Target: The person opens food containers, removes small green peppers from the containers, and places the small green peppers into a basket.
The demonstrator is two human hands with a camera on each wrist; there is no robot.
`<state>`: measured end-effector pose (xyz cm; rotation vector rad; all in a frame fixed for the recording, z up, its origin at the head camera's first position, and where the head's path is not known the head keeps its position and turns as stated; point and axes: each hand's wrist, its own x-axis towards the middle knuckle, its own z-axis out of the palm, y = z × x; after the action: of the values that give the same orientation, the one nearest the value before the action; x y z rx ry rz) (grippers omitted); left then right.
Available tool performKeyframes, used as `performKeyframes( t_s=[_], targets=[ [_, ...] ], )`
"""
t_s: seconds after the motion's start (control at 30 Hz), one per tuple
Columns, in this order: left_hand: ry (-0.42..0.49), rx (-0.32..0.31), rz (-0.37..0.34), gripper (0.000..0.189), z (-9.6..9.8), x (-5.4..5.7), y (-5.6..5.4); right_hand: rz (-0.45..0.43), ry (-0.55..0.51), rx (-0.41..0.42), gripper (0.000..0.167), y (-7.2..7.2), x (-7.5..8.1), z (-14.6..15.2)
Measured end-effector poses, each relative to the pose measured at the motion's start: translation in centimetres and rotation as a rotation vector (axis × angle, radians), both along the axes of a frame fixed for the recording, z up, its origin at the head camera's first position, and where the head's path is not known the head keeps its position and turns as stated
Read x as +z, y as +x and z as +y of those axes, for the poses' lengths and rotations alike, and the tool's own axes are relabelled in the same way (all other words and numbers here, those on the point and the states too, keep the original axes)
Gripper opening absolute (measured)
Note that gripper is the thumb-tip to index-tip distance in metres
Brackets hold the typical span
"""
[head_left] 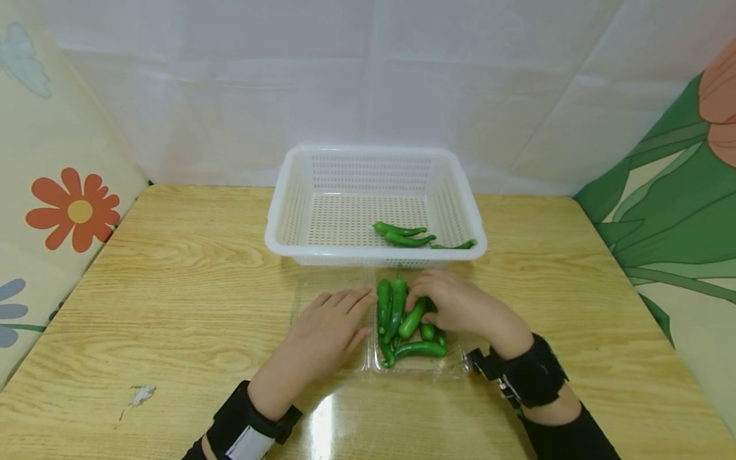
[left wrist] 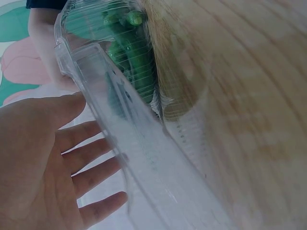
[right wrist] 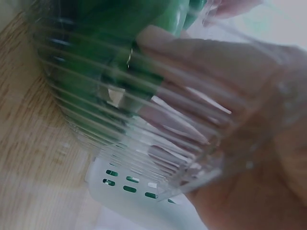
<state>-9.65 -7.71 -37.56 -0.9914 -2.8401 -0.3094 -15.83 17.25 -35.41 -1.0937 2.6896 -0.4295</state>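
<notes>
A clear plastic clamshell box (head_left: 454,365) lies unfolded on the table, its lid half (head_left: 313,281) to the left. Several green chili peppers (head_left: 395,306) fill the right half, most pointing away and one lying crosswise in front. My right hand (head_left: 460,303) reaches into that half from the right and holds a green chili pepper (head_left: 412,319) between thumb and fingers; the clear wall crosses in front of these fingers in the right wrist view. Over the lid half is my left hand (head_left: 330,326), fingers spread and nearly straight in the left wrist view, fingertips close to the clear plastic (left wrist: 98,96).
A white perforated basket (head_left: 374,252) stands just behind the box. On its floor lie a few green chili peppers (head_left: 405,239), toward the front right. A white sheet (head_left: 368,83) hangs behind the wooden table (head_left: 190,255); painted panels flank both sides.
</notes>
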Motion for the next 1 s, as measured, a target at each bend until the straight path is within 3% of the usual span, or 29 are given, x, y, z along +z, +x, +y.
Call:
performKeyframes(
  t_s=[0.6, 1.0],
  targets=[
    [0.001, 0.004, -0.018, 0.052, 0.04, 0.14, -0.03, 0.020, 0.019, -0.010, 0.033, 0.27, 0.21, -0.11],
    [-0.007, 0.003, -0.012, 0.052, 0.04, 0.13, -0.08, 0.084, -0.018, -0.014, 0.040, 0.43, 0.31, -0.18]
  ],
)
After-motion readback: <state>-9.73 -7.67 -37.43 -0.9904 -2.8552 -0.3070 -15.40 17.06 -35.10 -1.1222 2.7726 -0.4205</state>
